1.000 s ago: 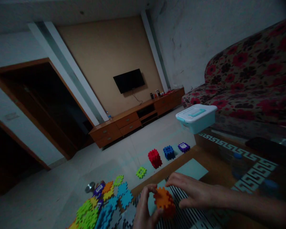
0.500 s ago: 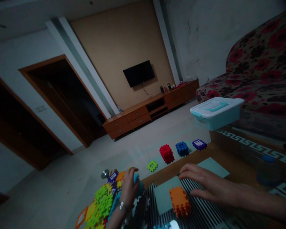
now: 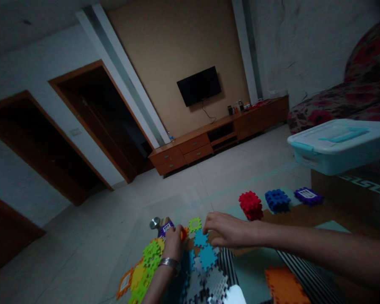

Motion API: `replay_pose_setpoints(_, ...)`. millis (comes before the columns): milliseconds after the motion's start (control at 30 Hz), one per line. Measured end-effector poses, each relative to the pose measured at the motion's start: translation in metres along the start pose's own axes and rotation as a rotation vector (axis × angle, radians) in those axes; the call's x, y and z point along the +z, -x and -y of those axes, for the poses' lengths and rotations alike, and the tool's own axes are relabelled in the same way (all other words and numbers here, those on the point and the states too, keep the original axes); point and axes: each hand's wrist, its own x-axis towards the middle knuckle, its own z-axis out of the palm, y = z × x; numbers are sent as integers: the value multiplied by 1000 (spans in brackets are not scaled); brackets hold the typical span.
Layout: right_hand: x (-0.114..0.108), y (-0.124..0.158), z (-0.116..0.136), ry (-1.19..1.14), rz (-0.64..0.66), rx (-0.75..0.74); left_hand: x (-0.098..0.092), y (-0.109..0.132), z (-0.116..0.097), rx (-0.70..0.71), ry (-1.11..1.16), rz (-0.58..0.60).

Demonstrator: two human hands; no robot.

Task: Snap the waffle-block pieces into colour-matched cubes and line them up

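My left hand (image 3: 174, 241), a bracelet on its wrist, rests curled on a heap of flat interlocking foam pieces (image 3: 164, 266) in green, yellow, blue, grey and purple; its fingers close on an orange piece (image 3: 184, 233). My right hand (image 3: 225, 230) reaches across from the right, its fingers bent down onto a light blue piece (image 3: 200, 239) at the heap's top. An orange foam cube (image 3: 283, 285) stands alone at the bottom right on the striped mat (image 3: 291, 264). Further back sit a red cube (image 3: 251, 205), a blue cube (image 3: 277, 200) and a flat purple piece (image 3: 308, 196).
A pale blue lidded plastic box (image 3: 338, 145) stands on the glass-topped table (image 3: 361, 188) at the right, before a flowered sofa (image 3: 342, 101). A small metal object (image 3: 154, 222) lies by the heap. A low wooden TV cabinet (image 3: 218, 135) lines the far wall; dark doorways are left.
The view has swung left. My right hand left the orange cube and moved over to the heap beside my left hand. The left hand shifted slightly on the pieces.
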Motion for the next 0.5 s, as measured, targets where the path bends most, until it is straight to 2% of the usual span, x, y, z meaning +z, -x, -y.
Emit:
replay_pose_setpoints(167,23,-87,0,10,55,5,-16,11,-1,1,115,42)
replay_pose_setpoints(267,44,-135,12,39,114,-9,-34,31,14,-30,166,56)
replay_pose_setpoints(400,75,-178,36,106,154,-93,-48,73,71,-117,249,24)
replay_pose_setpoints(500,93,-191,48,148,149,-187,-52,107,122,-219,306,14)
